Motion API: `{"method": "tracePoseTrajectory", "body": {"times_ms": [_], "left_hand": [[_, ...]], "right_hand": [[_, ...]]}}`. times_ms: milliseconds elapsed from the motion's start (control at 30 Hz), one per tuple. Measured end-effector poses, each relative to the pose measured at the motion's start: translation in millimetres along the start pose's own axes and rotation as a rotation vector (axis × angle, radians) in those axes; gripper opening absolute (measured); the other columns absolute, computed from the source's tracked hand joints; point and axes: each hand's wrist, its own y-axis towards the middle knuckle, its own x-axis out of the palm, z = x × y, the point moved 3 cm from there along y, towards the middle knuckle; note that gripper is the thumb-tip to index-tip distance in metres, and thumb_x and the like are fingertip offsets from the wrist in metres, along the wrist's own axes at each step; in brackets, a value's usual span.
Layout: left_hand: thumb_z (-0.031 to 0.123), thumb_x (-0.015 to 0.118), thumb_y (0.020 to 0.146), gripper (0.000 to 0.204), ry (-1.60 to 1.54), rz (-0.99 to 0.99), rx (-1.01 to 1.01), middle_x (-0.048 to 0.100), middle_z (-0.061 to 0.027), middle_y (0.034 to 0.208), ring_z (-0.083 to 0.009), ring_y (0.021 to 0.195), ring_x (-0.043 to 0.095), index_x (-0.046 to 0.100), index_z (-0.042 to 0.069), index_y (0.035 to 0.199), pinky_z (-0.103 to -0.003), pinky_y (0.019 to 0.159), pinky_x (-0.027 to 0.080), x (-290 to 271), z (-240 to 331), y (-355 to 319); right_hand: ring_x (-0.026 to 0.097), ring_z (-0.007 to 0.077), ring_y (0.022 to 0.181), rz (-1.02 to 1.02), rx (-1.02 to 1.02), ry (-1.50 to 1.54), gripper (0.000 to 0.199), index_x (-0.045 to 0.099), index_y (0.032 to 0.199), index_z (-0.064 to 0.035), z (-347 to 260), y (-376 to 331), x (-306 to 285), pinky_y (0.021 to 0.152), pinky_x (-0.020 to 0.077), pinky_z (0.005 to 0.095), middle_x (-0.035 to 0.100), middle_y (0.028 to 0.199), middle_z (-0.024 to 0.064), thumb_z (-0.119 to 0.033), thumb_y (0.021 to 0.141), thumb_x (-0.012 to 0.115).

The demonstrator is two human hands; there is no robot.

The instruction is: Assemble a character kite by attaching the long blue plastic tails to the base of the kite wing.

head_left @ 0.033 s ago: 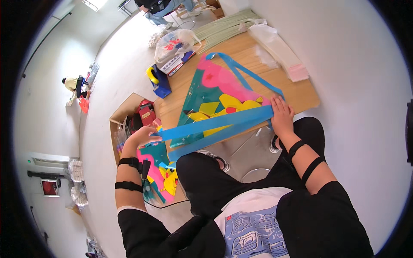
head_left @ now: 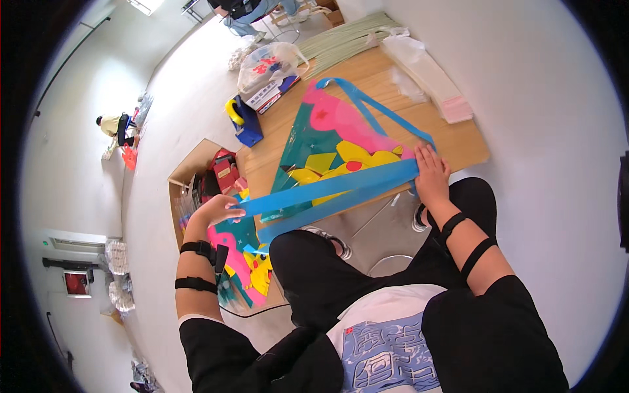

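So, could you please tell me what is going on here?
A person's left hand pinches a blue strip, which runs fairly straight across to the right hand, at the edge of the wooden table. A colourful triangular sheet lies on the table, partly hidden by the strip.

Glossy sheet [head_left: 321,162], smooth wooden tabletop [head_left: 458,144]

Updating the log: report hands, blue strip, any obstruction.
Left hand pinching blue strip, right hand on it. Strip stretched across printed sheet. Tape dispenser clear of strip.
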Motion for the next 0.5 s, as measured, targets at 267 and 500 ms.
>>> {"method": "tracePoseTrajectory", "body": {"times_ms": [267,500], "left_hand": [[0.041,0.081,0.089,0.043,-0.016,0.091,-0.062,0.074,-0.0104,0.101,-0.0208,0.099,0.067,0.073,0.001,0.102,-0.038,0.092,0.052,94.9,-94.8,6.7],[0.024,0.082,0.082,0.023,0.242,0.698,0.120,0.069,-0.0037,0.100,-0.0255,0.109,0.065,0.070,0.016,0.100,-0.044,0.091,0.046,125.3,-34.1,22.1]], "right_hand": [[0.035,0.0198,0.150,0.036,-0.015,-0.003,0.061,0.043,0.155,-0.0148,0.9,-1.8,-3.1,0.119,0.0217,0.0495,0.041,0.161,0.0021,-0.013,0.095,0.054],[0.033,0.0195,0.151,0.002,-0.017,-0.026,0.065,0.040,0.156,-0.0156,0.0,-0.5,-2.3,0.120,0.0199,0.0494,0.041,0.160,0.0020,-0.013,0.093,0.058]]}}
